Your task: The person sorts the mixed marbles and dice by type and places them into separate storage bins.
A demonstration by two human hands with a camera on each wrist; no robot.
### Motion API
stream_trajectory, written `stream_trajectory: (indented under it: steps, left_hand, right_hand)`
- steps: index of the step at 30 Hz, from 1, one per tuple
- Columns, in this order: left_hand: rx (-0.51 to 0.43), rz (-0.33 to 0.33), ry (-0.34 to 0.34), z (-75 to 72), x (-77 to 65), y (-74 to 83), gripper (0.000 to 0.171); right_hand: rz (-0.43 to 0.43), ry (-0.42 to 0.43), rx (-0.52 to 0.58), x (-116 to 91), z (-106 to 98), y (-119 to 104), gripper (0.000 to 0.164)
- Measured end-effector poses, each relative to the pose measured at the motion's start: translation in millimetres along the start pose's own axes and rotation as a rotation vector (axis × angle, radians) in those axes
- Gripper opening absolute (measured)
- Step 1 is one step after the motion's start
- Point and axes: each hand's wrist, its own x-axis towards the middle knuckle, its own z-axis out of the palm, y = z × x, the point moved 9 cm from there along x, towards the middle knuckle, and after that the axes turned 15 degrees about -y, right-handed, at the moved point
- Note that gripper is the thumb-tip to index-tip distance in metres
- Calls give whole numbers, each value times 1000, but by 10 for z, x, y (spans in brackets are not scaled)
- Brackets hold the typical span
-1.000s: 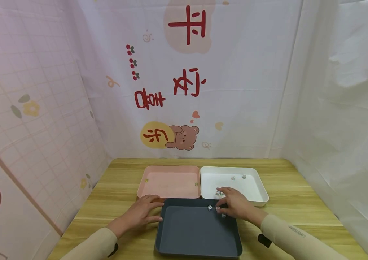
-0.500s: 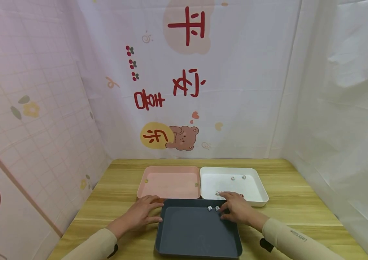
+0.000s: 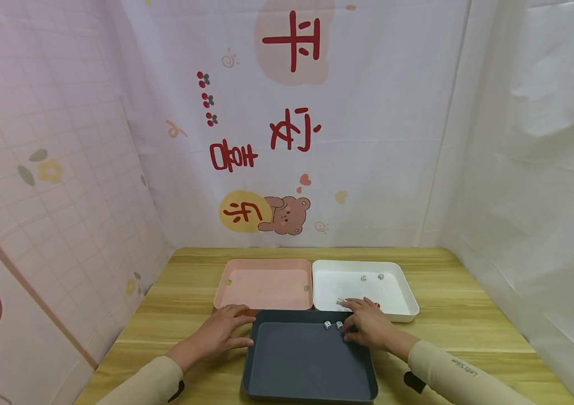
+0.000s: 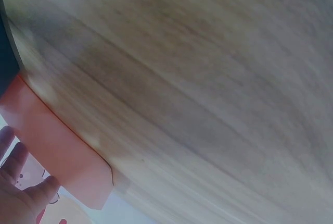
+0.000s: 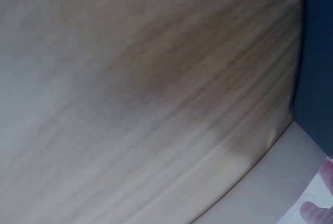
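Observation:
A dark grey tray (image 3: 312,360) lies on the table in the head view. Two white dice (image 3: 327,324) (image 3: 339,324) sit inside its far right part. My left hand (image 3: 218,332) rests at the tray's left side, fingers extended to the rim. My right hand (image 3: 370,326) is over the far right corner, fingers loosely bent, fingertips just right of the nearer die. Any die beneath this hand is hidden. Both wrist views show mostly table, with the left fingers (image 4: 15,161) and the right fingertips (image 5: 312,211) at the lower corners.
Behind the dark tray stand a pink tray (image 3: 267,284) with two small yellowish pieces near its sides and a white tray (image 3: 400,306) holding several dice and a red piece (image 3: 377,305). The wooden table (image 3: 449,315) meets printed cloth walls.
My right hand has shifted slightly right; the second die shows fully now, and a third die seen earlier in the dark tray is hidden. A red piece has come into view. Left hand still.

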Motion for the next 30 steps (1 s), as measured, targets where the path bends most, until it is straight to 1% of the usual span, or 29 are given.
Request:
stream_trajectory:
  steps: [5,10,13,19,22,26,30]
  left_hand:
    - [4,-1,-1,4,3,-8,59]
    - [9,3,0,10,10,-13,60]
    - [18,2,2,14,11,-15,60]
    - [8,7,4,15,8,-17,62]
    - [5,6,2,19,6,-20,63]
    - [6,5,1,21,6,-22,64]
    - [11,0,2,18,10,-24,63]
  right_hand:
    - [-17,36,-8,12,-55,-33,12]
    - [0,30,31,51,-122,-41,11]
    - [12,41,35,78,-201,-47,11]
    - [22,97,19,109,-379,-41,11]
    - [41,113,22,109,-441,4,10]
    - [86,126,62,103,-508,108,10]
    - [112,141,98,96,-551,225,10]
